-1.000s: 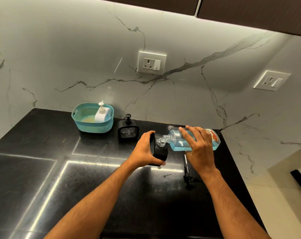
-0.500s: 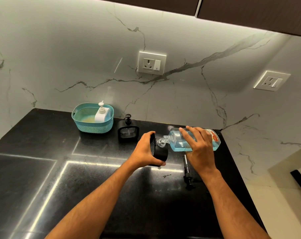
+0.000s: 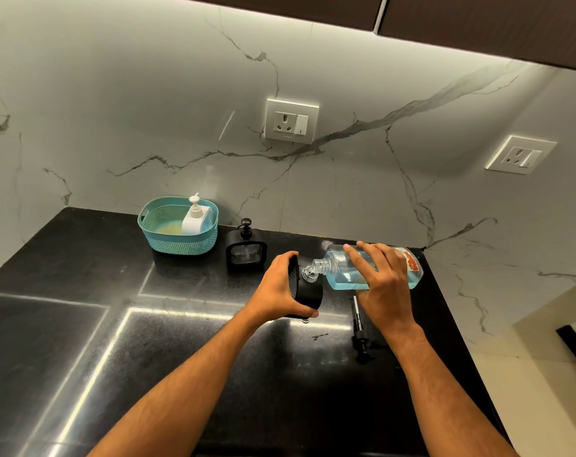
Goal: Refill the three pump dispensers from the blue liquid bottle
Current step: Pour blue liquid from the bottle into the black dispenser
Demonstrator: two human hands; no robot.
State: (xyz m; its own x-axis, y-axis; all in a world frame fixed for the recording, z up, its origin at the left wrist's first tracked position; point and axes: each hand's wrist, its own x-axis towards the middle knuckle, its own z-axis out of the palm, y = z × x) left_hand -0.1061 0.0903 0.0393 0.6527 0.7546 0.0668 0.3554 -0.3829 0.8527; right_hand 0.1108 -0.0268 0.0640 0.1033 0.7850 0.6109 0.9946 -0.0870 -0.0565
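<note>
— Steadiness is the thing here. The left hand (image 3: 281, 285), centre of the frame, has its fingers and thumb curled round the squat black open-topped dispenser body (image 3: 308, 290), tipping it toward the bottle.

— And the right hand (image 3: 384, 280), just right of centre, is wrapped over the clear plastic bottle of blue liquid (image 3: 372, 267), held almost flat, with its threaded neck at the dispenser's mouth.

— I can't tell from here whether any liquid is actually running; the neck is clear and the opening dark.

— Then I'd raise the bottle's base slowly, and keep the neck inside the rim, not just near it. The blue sits low along the bottle's underside, so it needs more tilt.

— That black pump head with its long tube (image 3: 359, 328) lies on the black stone counter (image 3: 82, 324) below the right wrist. Easy to knock.

— Two left, I'd say: the black square pump dispenser (image 3: 246, 250) just above the left hand, and the white pump dispenser (image 3: 196, 219) inside the teal perforated basket (image 3: 177, 242), upper left.
</note>
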